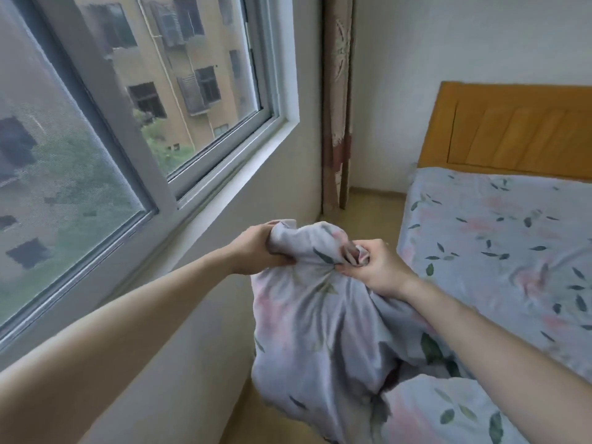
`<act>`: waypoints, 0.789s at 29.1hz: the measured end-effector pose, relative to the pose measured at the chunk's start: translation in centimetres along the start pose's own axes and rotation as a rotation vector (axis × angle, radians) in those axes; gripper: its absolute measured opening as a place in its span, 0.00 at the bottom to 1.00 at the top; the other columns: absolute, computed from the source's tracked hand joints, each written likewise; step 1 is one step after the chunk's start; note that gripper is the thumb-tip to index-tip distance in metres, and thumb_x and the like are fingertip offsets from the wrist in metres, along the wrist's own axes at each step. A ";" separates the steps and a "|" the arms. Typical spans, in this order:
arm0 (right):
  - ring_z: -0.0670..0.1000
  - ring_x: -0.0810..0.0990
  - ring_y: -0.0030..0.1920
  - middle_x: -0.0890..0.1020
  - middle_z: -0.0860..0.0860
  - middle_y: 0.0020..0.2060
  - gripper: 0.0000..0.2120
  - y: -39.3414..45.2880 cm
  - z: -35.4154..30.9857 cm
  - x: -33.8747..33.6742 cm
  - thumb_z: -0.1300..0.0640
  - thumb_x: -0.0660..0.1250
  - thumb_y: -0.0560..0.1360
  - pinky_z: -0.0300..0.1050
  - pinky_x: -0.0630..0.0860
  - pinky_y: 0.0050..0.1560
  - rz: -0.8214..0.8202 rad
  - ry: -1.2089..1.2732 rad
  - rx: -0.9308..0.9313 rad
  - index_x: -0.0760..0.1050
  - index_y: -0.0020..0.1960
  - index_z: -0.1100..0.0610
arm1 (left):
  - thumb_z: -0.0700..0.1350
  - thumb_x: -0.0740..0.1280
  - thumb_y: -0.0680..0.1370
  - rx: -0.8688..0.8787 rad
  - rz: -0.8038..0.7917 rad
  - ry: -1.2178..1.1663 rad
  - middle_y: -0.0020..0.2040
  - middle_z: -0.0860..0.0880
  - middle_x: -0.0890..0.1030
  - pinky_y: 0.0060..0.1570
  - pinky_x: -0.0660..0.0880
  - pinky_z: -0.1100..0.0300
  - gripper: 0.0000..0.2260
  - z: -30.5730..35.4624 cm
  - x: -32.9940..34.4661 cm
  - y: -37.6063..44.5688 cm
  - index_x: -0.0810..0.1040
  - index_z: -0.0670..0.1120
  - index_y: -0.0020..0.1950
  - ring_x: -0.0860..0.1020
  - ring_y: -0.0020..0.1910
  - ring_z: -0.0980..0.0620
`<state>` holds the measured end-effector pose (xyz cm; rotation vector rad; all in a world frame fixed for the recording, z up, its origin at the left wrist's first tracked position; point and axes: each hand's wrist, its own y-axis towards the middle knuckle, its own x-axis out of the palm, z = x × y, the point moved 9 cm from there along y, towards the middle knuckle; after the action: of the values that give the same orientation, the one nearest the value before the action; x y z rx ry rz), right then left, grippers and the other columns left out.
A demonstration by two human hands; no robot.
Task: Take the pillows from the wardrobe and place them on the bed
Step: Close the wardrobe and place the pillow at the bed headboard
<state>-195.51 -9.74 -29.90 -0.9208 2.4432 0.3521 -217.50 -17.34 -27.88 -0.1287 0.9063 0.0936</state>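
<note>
Single head-worn wide-angle view, looking forward and down from the person's eye level, both forearms reaching out from the bottom edge with the left hand [256, 251] and right hand [378, 270] close in at centre frame. Camera faces the room corner: window [128, 123] runs along the left side with strong wide-angle bending, curtain [338, 107] in the corner straight ahead, bed [496, 238] and its wooden headboard [519, 133] on the right. Only one view, so no overlap with any other; the far wall sits well off, the hands near.
</note>
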 end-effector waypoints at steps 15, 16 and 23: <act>0.48 0.81 0.46 0.82 0.44 0.45 0.21 13.1 8.4 -12.6 0.35 0.75 0.68 0.48 0.77 0.47 0.165 -0.294 0.254 0.73 0.52 0.44 | 0.50 0.72 0.74 0.311 0.003 0.062 0.51 0.72 0.77 0.52 0.77 0.49 0.04 6.4 -1.7 25.7 0.81 0.55 0.48 0.80 0.48 0.53; 0.48 0.80 0.51 0.81 0.43 0.49 0.25 14.2 9.3 -13.0 0.34 0.75 0.67 0.48 0.78 0.51 0.151 -0.307 0.285 0.72 0.57 0.43 | 0.50 0.71 0.74 0.323 -0.008 0.065 0.51 0.71 0.77 0.52 0.78 0.49 0.04 6.5 -1.8 27.6 0.81 0.56 0.49 0.80 0.48 0.53; 0.49 0.74 0.69 0.73 0.42 0.71 0.49 23.4 15.2 -16.8 0.28 0.74 0.62 0.49 0.73 0.67 0.202 -0.331 0.431 0.61 0.77 0.43 | 0.53 0.70 0.76 0.423 -0.047 0.074 0.51 0.70 0.78 0.49 0.77 0.51 0.04 5.9 -3.3 43.4 0.81 0.56 0.49 0.79 0.47 0.53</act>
<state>-194.88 22.74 -32.14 -0.3976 2.1813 0.0329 -220.77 26.33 -24.80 0.2415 0.9784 -0.1477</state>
